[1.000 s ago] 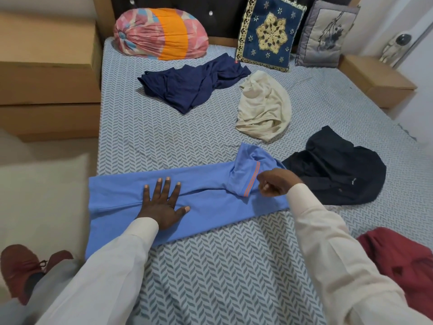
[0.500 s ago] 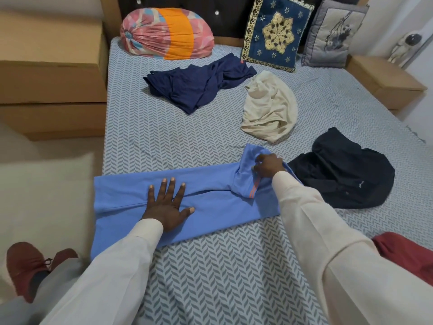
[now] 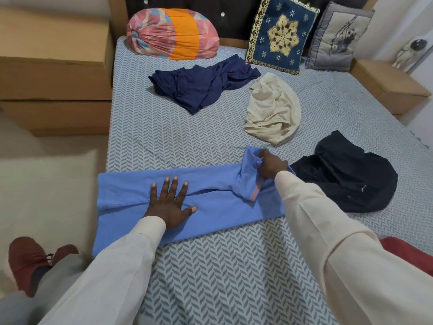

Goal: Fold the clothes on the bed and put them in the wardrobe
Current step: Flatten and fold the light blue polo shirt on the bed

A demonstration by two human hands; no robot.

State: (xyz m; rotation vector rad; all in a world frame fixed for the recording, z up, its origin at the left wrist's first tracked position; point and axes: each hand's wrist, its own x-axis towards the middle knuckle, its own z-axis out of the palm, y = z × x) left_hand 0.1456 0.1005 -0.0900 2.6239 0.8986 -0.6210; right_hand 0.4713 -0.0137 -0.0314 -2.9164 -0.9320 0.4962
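Observation:
A light blue shirt lies in a long folded strip across the near part of the bed, its left end hanging over the edge. My left hand presses flat on its middle, fingers spread. My right hand pinches the blue sleeve with the orange stripe at the strip's right end. Further back lie a crumpled navy garment and a cream garment. A black garment sits just right of my right hand. A red garment shows at the right edge, partly hidden by my sleeve.
A pink and orange bundle, a blue embroidered cushion and a grey cushion lean at the headboard. Wooden drawers stand left of the bed, a bedside table to the right. My red shoe rests on the floor.
My right hand moved up and left from the strip's right edge to the top of the folded sleeve and gripped it. My left hand stayed pressed on the shirt.

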